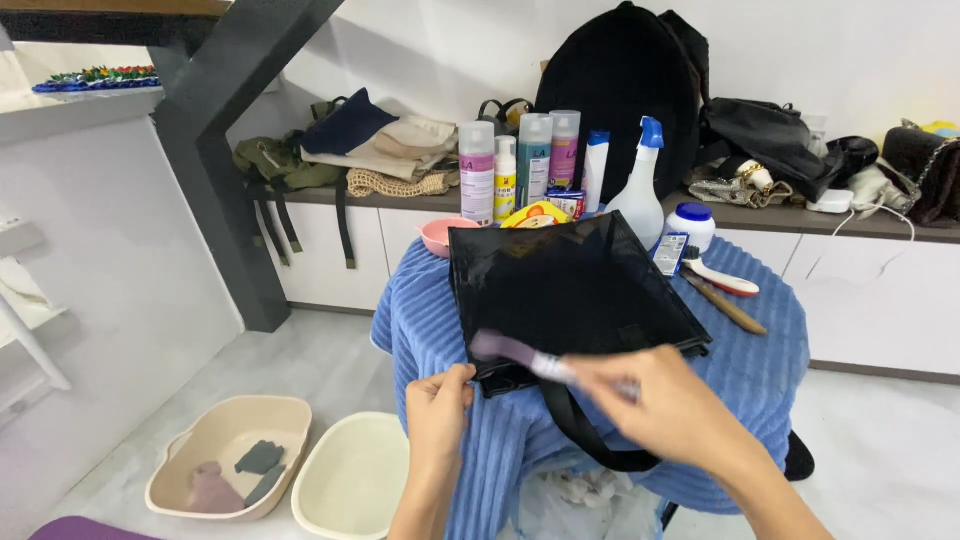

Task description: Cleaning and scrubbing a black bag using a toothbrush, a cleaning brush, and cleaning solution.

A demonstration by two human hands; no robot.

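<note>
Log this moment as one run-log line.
left hand: pinching black bag edge | right hand: holding brush, blurred, over bag | surface: blue cloth

Bag (575, 285) flat on cloth-draped surface (760, 350), strap (590, 435) hanging over near edge. Left hand (437, 410) at bag's near-left corner; right hand (670, 405) over near edge, brush (520, 355) in its fingers. Bowl (443, 236), bottles (520, 165), spray bottle (640, 190), jar (692, 222) behind bag. Two brushes (722, 285) right of bag. Two basins (290, 470) on floor, lower left. Counter (800, 218) behind, bags piled on it.
</note>
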